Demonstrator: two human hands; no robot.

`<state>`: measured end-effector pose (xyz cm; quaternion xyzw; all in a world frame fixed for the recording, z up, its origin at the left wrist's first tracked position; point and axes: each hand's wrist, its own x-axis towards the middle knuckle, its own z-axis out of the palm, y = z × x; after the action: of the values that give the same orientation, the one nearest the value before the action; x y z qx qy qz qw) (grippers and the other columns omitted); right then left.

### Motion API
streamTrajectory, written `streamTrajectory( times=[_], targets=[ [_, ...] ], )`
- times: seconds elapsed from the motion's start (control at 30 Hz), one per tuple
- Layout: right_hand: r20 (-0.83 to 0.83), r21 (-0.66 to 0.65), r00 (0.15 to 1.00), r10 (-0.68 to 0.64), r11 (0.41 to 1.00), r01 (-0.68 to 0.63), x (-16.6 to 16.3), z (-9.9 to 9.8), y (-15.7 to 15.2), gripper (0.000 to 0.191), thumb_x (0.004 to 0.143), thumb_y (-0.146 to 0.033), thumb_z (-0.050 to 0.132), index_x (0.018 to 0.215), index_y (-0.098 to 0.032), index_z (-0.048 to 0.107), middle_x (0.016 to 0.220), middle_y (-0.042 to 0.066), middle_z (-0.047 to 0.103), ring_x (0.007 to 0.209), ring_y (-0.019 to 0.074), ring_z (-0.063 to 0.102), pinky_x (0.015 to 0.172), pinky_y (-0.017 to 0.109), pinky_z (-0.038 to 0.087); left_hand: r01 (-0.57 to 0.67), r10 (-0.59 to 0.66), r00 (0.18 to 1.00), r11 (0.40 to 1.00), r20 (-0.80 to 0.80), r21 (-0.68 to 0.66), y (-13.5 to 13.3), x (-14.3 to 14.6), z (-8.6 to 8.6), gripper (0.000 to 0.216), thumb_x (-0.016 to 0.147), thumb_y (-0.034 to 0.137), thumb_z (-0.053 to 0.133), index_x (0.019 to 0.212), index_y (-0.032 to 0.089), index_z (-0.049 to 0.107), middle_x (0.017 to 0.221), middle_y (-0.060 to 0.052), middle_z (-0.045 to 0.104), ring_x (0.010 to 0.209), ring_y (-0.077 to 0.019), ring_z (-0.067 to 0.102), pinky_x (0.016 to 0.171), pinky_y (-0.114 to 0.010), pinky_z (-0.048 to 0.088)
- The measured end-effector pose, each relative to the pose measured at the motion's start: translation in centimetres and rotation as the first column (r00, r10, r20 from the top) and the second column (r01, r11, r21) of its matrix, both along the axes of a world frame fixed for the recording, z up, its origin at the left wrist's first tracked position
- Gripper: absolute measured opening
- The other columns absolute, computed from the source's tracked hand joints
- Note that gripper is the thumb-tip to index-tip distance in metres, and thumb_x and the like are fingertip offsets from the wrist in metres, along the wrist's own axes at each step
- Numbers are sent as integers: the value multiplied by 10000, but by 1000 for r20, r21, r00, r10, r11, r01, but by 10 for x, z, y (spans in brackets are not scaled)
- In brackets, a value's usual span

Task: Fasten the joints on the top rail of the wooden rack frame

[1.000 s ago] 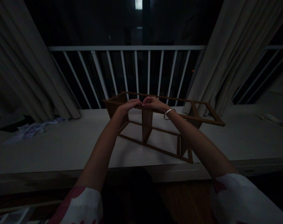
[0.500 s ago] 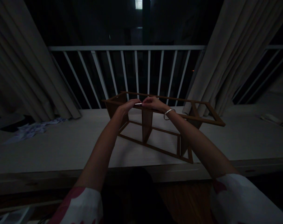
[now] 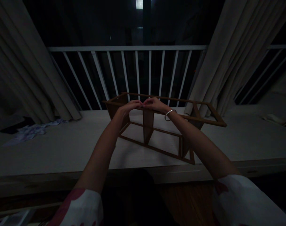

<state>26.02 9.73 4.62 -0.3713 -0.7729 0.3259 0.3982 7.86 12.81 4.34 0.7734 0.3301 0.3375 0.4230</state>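
Observation:
A brown wooden shelf frame (image 3: 148, 127) lies on its side on the white window ledge. Over its upper front rail, my left hand (image 3: 131, 106) comes in from the left with the fingers pinched. My right hand (image 3: 154, 104), a silver bangle on its wrist, is closed at the same spot, and the fingertips of both hands nearly meet. Between them is a thin metal rod (image 3: 141, 106), mostly covered by the fingers and dim, so its exact kind does not show. Both hands rest at or just above the rail.
Behind the frame stands a white railing (image 3: 124, 48) before a dark window. Beige curtains (image 3: 211, 62) hang on both sides. Crumpled papers (image 3: 29, 131) lie on the ledge (image 3: 69, 153) at left. Below its front edge is a wooden floor (image 3: 187, 201).
The thin metal rod shone brightly between the fingertips before; now it is duller and more hidden. The hands have shifted only slightly, and the frame stays in place.

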Motion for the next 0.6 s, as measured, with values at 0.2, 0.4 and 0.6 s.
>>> streamTrajectory(
  times=[0.2,0.4,0.6],
  targets=[
    [-14,-28,1000,-8,1000,8,0,2,-3,320,565,-327,622,793,-102,619,681,9,572,597,79,466,540,205,345,-2,2,1000,1000,5,22,-10,1,3,232,626,266,515,819,147,564,763,-1,552,711,-104,485,689,-241,363],
    [3,-45,1000,-12,999,13,2,1,-1,342,574,-344,622,802,-90,623,669,15,570,567,71,453,514,200,333,6,-6,1000,998,7,66,-12,1,4,260,628,266,531,855,146,573,816,-10,556,781,-117,495,736,-251,362],
    [41,-28,998,-42,999,43,4,-3,5,335,582,-358,618,781,-89,637,656,18,574,555,69,448,500,197,319,99,-101,994,994,47,37,-5,-1,2,434,644,241,527,1072,165,522,911,-35,572,855,-123,502,812,-268,340]
  ],
)
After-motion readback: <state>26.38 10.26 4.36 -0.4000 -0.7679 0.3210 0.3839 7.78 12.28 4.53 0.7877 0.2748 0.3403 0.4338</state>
